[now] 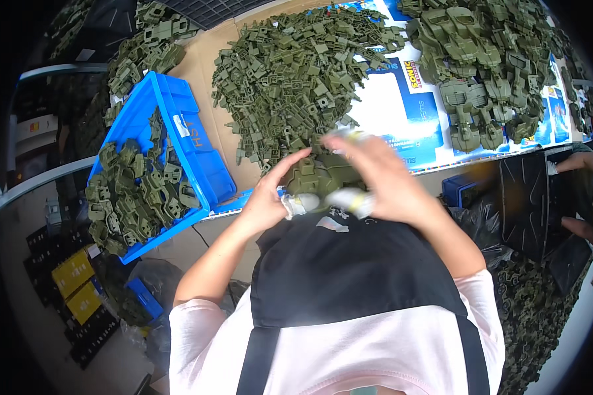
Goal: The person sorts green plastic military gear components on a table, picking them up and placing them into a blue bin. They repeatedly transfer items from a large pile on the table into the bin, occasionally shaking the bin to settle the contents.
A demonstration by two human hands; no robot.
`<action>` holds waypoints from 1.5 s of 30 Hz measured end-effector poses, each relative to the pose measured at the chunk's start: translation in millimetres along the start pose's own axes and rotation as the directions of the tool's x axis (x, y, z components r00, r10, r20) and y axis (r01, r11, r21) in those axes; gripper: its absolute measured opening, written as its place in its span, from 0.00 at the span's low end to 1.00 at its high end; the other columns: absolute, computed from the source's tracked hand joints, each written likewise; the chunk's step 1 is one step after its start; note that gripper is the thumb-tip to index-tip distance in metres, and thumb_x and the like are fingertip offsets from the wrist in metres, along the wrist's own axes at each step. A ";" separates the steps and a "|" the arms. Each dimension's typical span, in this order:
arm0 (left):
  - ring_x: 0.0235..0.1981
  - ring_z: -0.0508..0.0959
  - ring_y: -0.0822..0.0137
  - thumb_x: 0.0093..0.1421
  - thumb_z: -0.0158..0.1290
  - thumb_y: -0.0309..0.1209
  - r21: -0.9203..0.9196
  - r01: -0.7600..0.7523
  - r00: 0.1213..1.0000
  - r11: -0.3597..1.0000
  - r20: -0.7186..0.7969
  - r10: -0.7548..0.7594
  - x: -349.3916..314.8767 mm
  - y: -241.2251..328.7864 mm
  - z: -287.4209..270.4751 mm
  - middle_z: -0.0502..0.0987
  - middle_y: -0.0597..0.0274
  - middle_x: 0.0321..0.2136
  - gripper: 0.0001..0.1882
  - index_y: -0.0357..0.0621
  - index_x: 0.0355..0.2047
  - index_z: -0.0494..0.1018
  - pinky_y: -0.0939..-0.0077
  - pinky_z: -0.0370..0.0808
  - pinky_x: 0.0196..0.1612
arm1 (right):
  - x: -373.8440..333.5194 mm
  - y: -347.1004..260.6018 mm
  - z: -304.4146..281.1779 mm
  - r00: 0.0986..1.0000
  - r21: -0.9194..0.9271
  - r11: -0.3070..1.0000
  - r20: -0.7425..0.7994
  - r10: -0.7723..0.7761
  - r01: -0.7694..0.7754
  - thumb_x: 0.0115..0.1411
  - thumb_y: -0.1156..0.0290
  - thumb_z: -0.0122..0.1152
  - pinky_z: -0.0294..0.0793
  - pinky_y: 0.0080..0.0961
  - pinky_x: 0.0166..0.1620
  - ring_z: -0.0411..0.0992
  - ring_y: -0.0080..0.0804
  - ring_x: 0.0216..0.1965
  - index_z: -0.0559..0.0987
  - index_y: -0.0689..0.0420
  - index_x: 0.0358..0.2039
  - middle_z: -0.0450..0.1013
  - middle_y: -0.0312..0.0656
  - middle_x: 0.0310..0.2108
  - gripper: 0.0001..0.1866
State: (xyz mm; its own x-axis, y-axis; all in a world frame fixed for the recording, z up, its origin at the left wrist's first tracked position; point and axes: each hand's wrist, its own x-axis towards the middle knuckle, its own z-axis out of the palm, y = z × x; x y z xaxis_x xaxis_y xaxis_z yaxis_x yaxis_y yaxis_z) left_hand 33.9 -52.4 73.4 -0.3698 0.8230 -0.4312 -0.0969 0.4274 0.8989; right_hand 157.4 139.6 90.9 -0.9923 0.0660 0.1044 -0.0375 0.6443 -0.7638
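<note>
An olive-green moulded plastic part point(316, 174), shaped like a toy vehicle body, is held close in front of the black apron at the table's near edge. Around its left side curves my left hand point(267, 197), with a white covering on the thumb; its index finger lies along the top. On the other side is my right hand point(389, 181), smeared by motion, its white-covered thumb and fingers near the part. Whether it grips the part cannot be made out. Just beyond both hands spreads a large heap of small green plastic pieces point(290, 82).
A blue bin point(207, 151) with green parts stands tilted at the left. Larger green vehicle bodies point(468, 49) are piled at the right on printed blue-and-white cardboard point(389, 99). More green parts point(534, 316) lie low at the right. Another person's arm point(578, 162) shows at the right edge.
</note>
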 end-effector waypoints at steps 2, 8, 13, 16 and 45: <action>0.52 0.68 0.66 0.44 0.63 0.26 0.058 -0.080 0.996 0.995 -0.027 0.082 -3.1 -6.7 1.7 0.66 0.59 0.53 0.40 0.43 0.57 0.57 0.72 0.64 0.54 | 11.8 -10.9 27.9 0.987 -0.166 0.974 0.067 -0.144 0.153 0.45 0.61 0.63 0.65 0.39 0.47 0.66 0.46 0.43 0.61 0.55 0.57 0.67 0.51 0.42 0.37; 0.55 0.66 0.65 0.46 0.62 0.28 0.163 -0.096 0.992 0.982 -0.060 0.107 -4.7 -2.3 9.2 0.64 0.59 0.54 0.37 0.42 0.56 0.59 0.72 0.61 0.56 | 13.6 -0.4 28.8 0.936 0.001 1.000 0.352 -0.012 0.012 0.48 0.67 0.60 0.68 0.38 0.48 0.68 0.48 0.44 0.56 0.51 0.60 0.67 0.54 0.43 0.38; 0.44 0.73 0.52 0.42 0.60 0.28 0.327 -0.227 0.955 0.917 -0.111 0.275 -4.8 -5.5 18.8 0.72 0.50 0.44 0.36 0.47 0.55 0.62 0.66 0.68 0.46 | 28.0 30.4 11.6 0.913 0.306 0.951 0.397 -0.092 -0.037 0.47 0.69 0.62 0.67 0.34 0.51 0.67 0.45 0.50 0.57 0.48 0.60 0.65 0.49 0.51 0.39; 0.43 0.73 0.52 0.42 0.60 0.28 0.462 -0.211 0.950 0.862 -0.109 0.291 -6.8 -17.0 18.9 0.71 0.50 0.44 0.36 0.46 0.54 0.63 0.65 0.69 0.46 | 27.2 37.1 18.1 0.914 0.261 0.965 0.382 -0.133 0.031 0.44 0.72 0.62 0.67 0.34 0.51 0.67 0.44 0.50 0.60 0.48 0.58 0.66 0.49 0.51 0.38; 0.48 0.71 0.60 0.38 0.66 0.23 0.048 -0.382 0.918 0.923 -0.093 0.384 32.1 40.0 22.5 0.66 0.52 0.50 0.49 0.45 0.59 0.51 0.68 0.70 0.49 | -68.5 46.7 -26.7 0.929 0.546 0.838 -0.318 0.191 0.014 0.48 0.67 0.65 0.58 0.32 0.56 0.60 0.40 0.53 0.61 0.52 0.57 0.62 0.44 0.50 0.36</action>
State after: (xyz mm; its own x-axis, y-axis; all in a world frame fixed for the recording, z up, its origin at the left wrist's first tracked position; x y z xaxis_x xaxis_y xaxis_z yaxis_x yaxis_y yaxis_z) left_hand 38.9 -0.4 93.7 -0.4627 0.8854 -0.0432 0.0961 0.0986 0.9905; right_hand 226.8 185.6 65.0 -0.8915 0.4263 0.1535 -0.1099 0.1252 -0.9860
